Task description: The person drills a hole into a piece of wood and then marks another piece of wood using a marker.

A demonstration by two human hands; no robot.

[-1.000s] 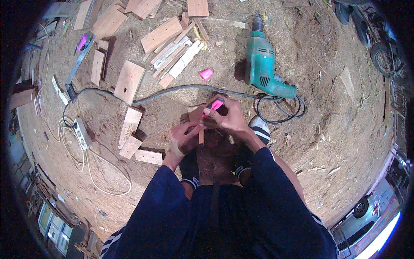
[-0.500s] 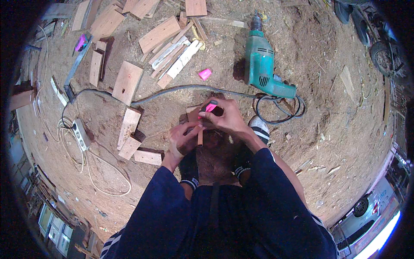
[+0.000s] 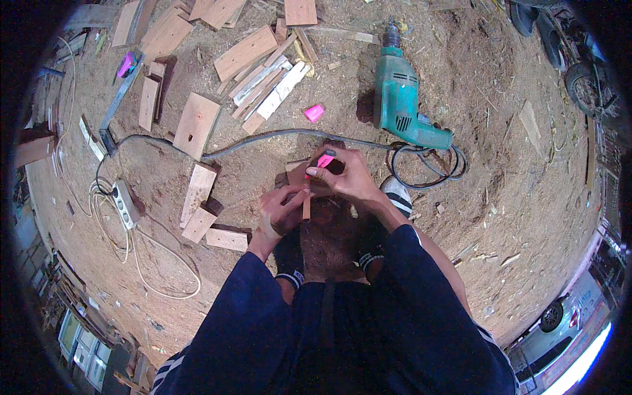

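Observation:
My left hand [image 3: 280, 207] is closed, pinching a narrow strip of wood [image 3: 307, 207] that points down toward my lap. Close beside it, my right hand [image 3: 347, 172] grips a slim pink tool [image 3: 325, 159] with a dark end, slanting down to the left. Its tip meets the wood near my left fingertips; fingers hide the tip, so its exact kind cannot be made out. Partly behind my hands, a wooden block [image 3: 297, 172] lies on the ground. Farther off rests a small pink cap-like piece [image 3: 315, 113].
A green power drill [image 3: 398, 95] lies at the far right, its black cable [image 3: 289, 132] running left to a white power strip [image 3: 124, 204]. Wooden boards [image 3: 196, 125] and offcuts are scattered left and ahead. A metal square [image 3: 118, 99] and pink tape measure [image 3: 126, 64] sit far left.
The pink tool has tilted and shifted slightly right in my right hand. Both hands stay close together with nearly the same grip on the tool and wood.

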